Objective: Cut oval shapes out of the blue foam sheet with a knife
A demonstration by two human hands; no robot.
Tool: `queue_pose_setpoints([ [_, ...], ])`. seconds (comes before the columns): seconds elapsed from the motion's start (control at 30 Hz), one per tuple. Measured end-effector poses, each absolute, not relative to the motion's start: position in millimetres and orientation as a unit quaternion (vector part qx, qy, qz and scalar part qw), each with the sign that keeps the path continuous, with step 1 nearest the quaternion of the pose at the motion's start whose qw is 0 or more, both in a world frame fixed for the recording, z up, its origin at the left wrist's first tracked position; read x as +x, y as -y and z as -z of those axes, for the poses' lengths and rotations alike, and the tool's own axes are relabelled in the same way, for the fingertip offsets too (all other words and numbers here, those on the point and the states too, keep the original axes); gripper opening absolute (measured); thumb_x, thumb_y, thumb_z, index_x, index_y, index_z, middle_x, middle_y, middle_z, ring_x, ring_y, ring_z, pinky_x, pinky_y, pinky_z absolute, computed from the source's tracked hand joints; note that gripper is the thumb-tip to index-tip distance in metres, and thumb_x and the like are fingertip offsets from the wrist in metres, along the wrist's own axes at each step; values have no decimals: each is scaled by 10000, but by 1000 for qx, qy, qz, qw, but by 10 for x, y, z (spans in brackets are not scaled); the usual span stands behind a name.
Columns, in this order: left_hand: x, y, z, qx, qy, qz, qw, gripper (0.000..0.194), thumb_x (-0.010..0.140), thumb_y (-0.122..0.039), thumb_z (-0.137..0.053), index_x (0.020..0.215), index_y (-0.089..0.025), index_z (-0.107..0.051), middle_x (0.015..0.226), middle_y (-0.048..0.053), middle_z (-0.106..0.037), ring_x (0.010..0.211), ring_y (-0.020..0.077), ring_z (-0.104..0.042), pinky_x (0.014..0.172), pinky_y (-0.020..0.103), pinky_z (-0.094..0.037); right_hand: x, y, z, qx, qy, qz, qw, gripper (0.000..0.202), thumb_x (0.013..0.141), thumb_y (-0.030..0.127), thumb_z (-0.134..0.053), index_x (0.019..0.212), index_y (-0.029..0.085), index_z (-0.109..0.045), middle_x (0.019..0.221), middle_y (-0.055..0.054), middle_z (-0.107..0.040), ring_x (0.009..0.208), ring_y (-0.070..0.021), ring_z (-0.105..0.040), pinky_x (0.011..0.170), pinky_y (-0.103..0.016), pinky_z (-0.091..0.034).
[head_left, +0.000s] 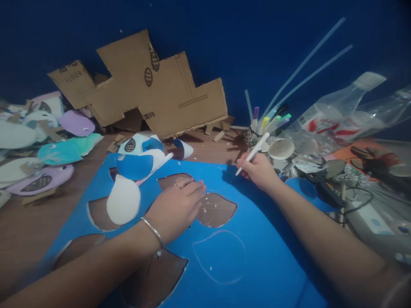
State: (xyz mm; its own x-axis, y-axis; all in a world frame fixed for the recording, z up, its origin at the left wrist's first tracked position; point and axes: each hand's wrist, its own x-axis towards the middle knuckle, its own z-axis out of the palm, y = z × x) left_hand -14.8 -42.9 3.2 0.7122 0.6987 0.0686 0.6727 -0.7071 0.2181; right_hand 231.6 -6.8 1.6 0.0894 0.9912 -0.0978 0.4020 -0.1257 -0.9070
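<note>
My right hand (pixel 261 172) grips a white pen (pixel 254 152), its tip pointing down just above or on the blue sheet (pixel 266 244); I cannot tell if it touches. Flat on the same sheet, with fingers stretched out, lies my left hand (pixel 176 207). Several leaf-shaped holes are cut in the sheet, showing brown wood through them. Pale drawn outlines (pixel 245 252) mark the blue surface, one below the holes and a fainter one near the pen. Left of my left hand, a white teardrop cut-out (pixel 123 200) partly covers a hole, near blue and white pieces (pixel 135 164).
Painted fish shapes (pixel 51 149) crowd the wooden table's left side. A large cardboard piece (pixel 154 90) leans against the blue wall. Markers stand in a patterned cup (pixel 252 137). Plastic bottles (pixel 337 111), paper cups (pixel 281 148) and clutter fill the right side.
</note>
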Motion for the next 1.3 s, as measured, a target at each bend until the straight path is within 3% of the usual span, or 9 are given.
queue_pose_setpoints([
  [0.23, -150, 428, -16, 922, -369, -83, 86, 374, 846, -240, -408, 1212, -209, -476, 1258, 20, -497, 1139, 214, -422, 910, 377, -429, 2321, 69, -5, -636, 544, -398, 378, 169, 708, 269, -521, 571, 182, -472, 412, 32, -474, 356, -86, -429, 346, -194, -319],
  [0.7, -151, 437, -12, 922, -366, -92, 84, 362, 843, -250, -423, 1197, -205, -485, 1253, 26, -501, 1136, 220, -426, 902, 378, -432, 2261, 58, -132, -660, 600, -339, 298, 155, 690, 263, -525, 576, 179, -462, 418, 29, -496, 347, -95, -461, 355, -200, -351],
  [1.3, -157, 439, -6, 927, -352, -103, 76, 352, 862, -241, -383, 1197, -199, -484, 1241, 31, -510, 1133, 214, -434, 925, 379, -411, 2301, 3, -108, -668, 620, -291, 292, 219, 706, 287, -509, 527, 163, -492, 409, 9, -501, 363, -95, -451, 411, -218, -354],
])
